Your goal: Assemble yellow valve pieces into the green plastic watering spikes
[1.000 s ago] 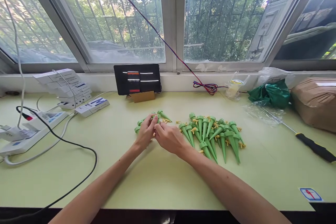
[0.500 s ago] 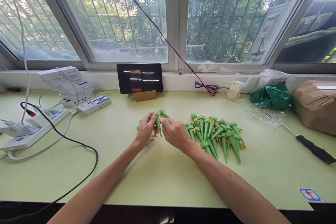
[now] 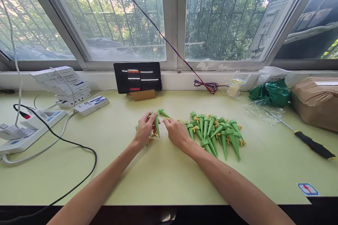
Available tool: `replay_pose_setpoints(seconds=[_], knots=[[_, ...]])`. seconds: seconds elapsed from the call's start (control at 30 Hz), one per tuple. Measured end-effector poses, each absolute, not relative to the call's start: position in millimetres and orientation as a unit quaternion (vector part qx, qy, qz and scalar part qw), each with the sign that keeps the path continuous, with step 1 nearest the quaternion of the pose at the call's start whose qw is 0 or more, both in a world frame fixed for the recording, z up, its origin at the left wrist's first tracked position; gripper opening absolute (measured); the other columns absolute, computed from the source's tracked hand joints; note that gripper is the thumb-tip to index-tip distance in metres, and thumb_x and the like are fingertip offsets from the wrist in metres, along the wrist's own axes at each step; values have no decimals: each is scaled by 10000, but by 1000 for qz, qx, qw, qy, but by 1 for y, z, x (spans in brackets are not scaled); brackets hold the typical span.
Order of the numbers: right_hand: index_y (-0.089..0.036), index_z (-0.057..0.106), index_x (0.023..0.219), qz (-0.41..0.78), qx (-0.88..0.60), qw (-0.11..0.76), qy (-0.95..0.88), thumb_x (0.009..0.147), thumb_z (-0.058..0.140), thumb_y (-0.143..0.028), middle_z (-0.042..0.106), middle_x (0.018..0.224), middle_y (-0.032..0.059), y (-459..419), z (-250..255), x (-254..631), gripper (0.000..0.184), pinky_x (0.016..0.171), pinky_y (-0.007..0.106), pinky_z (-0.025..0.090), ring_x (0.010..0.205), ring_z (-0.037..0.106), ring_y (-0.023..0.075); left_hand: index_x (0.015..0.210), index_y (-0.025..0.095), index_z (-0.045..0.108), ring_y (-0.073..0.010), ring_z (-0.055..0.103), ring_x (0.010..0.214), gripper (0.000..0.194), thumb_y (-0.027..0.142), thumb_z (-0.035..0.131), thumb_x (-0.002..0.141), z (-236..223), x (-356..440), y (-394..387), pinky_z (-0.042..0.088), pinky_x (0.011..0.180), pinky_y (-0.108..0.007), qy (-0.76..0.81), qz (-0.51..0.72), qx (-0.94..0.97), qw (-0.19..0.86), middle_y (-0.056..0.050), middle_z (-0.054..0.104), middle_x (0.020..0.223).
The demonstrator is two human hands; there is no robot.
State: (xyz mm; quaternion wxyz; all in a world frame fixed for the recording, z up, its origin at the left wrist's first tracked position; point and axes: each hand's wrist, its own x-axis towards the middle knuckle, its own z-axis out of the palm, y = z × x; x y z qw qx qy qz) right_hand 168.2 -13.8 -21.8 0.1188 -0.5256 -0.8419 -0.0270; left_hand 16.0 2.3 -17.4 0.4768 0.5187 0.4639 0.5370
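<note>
My left hand (image 3: 143, 132) is closed around a green watering spike (image 3: 157, 126), its cap up and its tapered tip pointing down. To its right, my right hand (image 3: 178, 133) is pinched shut, its fingertips a short way from that spike; whatever they hold is too small to make out. Just beyond the fingertips lies another green spike (image 3: 164, 113). More green and yellow parts show partly behind my left hand. Right of my right hand lies a pile of green spikes (image 3: 223, 140) with small yellow valves.
A tablet (image 3: 137, 77) leans on a cardboard stand at the back. White boxes (image 3: 67, 86), a power strip (image 3: 34, 130) and a black cable (image 3: 76, 143) occupy the left. On the right are a screwdriver (image 3: 314, 144), a green bag (image 3: 269, 93) and a brown package (image 3: 315, 103).
My right hand has drawn slightly away from the spike in my left hand, widening the gap between them. The whole view has shifted a little. The pile looks the same.
</note>
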Motion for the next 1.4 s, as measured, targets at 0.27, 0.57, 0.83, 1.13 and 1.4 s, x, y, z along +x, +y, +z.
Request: replay_pose_setpoints(seconds=[0.27,0.57,0.83,1.13,1.4], knots=[[-172,551,1068,-39,-564,145,-812,966,336,-107,636,1016,122,-16,-16,169,247,636,267,465,776,681,200,926,182,590,-90,484,468,398,560,648,813,-18,16,3,365,376,-199,462,536,518,480,18,559,661],[-161,585,1059,-18,-683,137,-717,942,409,-106,660,973,131,4,-13,200,218,684,279,476,847,697,235,906,183,576,-89,478,456,384,550,649,818,-16,16,2,359,375,-195,458,534,519,485,13,570,646],[-142,630,1052,3,-717,117,-687,954,411,-142,694,953,150,6,-18,195,241,705,298,506,875,709,239,920,180,580,-96,471,485,380,548,632,839,-16,17,1,373,387,-189,460,530,529,477,0,571,651],[-125,652,1075,16,-725,108,-680,951,467,-206,691,998,174,4,-17,193,237,743,302,512,906,703,239,924,183,578,-101,469,486,373,546,621,850,-17,16,2,375,382,-192,462,526,534,474,-5,573,653],[-108,723,999,23,-718,90,-690,900,497,-130,686,1012,192,5,-18,193,248,728,294,519,894,705,234,906,184,580,-97,468,482,372,549,625,845,-16,17,1,374,383,-189,464,525,534,473,3,571,637]])
